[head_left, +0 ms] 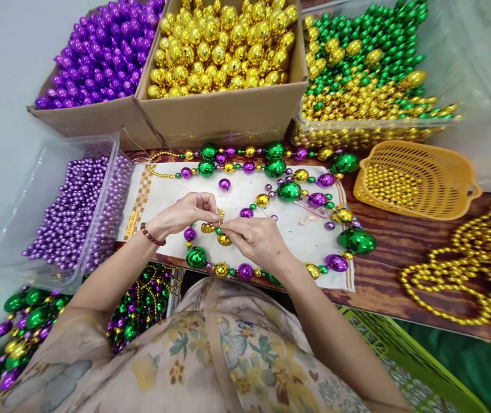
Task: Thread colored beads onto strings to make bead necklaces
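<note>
My left hand (194, 213) and my right hand (256, 236) meet fingertip to fingertip above a white cloth (163, 198). Both are closed in a pinch on a bead string (218, 231), close to small gold and green beads; the exact spot is partly covered by the fingers. From there, a necklace of purple, gold and green beads (245, 271) loops along the cloth's near edge, round past a big green bead (356, 241) on the right. Another beaded strand (249, 167) lies across the far side. A loose purple bead (224, 184) rests beyond my left hand.
Cardboard boxes of purple beads (103, 51) and gold beads (223, 46) stand behind. A clear tub (443, 86) holds green and gold beads; another (103, 201) holds small purple ones. An orange basket (443, 183) and gold bead strands (482, 269) sit at right.
</note>
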Motion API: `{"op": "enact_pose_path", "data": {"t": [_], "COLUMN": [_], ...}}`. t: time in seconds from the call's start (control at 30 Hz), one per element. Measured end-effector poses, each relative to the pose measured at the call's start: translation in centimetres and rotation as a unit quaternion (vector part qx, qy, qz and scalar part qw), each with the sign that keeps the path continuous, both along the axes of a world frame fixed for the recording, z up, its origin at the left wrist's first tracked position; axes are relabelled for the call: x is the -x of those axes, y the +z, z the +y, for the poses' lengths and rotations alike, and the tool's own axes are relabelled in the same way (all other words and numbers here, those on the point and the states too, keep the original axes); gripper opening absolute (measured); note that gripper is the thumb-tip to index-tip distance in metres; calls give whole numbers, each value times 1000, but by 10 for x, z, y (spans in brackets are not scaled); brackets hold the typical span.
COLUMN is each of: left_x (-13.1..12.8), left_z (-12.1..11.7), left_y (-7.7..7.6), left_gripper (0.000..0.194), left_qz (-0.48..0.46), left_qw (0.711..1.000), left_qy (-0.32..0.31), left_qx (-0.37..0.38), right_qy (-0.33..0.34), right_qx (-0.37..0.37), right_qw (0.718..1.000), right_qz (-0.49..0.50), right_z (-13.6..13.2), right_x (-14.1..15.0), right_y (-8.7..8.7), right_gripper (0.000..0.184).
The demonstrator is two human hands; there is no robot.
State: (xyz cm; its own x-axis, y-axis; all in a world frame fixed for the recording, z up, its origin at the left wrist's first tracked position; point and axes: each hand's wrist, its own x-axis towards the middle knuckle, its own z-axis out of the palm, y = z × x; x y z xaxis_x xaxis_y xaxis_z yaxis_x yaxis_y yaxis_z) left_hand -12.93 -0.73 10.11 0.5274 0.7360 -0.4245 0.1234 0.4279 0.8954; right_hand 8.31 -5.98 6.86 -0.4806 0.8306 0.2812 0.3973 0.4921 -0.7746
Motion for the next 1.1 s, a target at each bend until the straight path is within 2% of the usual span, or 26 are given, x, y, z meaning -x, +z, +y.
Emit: {"op": "enact_pose_path", "data": {"t": [0.07,0.13,0.17,0.3,0.43,0.57,0.63,0.7,0.8,0.87,0.93,1.0,1.1], "left_x": [1,1,0,-3,-6,-9,-11,-13,-13,-11,-8,-7,-7], "left_z": [-1,-4,-5,-11,-16,-21,-25,-27,-27,-27,-26,-25,-26], "left_y": [2,2,2,-6,-20,-30,-32,-32,-31,-31,-33,-35,-36], "left_gripper": [20,19,19,17,18,16,15,16,18,19,21,26,35], "left_qz": [3,2,4,32,39,56,65,62,40,29,13,-15,-62], "left_qw": [1000,999,998,983,950,923,920,925,932,935,942,951,957], "left_qy": [-5,-7,-5,31,80,126,139,158,206,233,242,245,251], "left_qx": [-14,-43,-61,-176,-301,-360,-360,-339,-296,-266,-231,-188,-130], "right_qy": [33,69,64,-36,-29,-44,-51,-66,-130,-157,-155,-130,-47], "right_qx": [29,103,152,335,412,427,422,396,303,253,235,238,264], "right_qw": [999,987,975,907,865,839,841,863,915,929,920,896,860], "right_qz": [32,105,146,253,285,335,336,307,231,220,272,352,434], "right_z": [1,5,9,24,28,27,29,31,32,27,18,6,-14], "right_x": [-2,-4,-4,4,18,31,35,35,22,6,-9,-17,-12], "right_y": [2,1,-1,-15,-24,-24,-26,-28,-30,-26,-19,-12,-9], "right_gripper": [22,23,25,26,31,33,30,24,13,10,9,11,17]}}
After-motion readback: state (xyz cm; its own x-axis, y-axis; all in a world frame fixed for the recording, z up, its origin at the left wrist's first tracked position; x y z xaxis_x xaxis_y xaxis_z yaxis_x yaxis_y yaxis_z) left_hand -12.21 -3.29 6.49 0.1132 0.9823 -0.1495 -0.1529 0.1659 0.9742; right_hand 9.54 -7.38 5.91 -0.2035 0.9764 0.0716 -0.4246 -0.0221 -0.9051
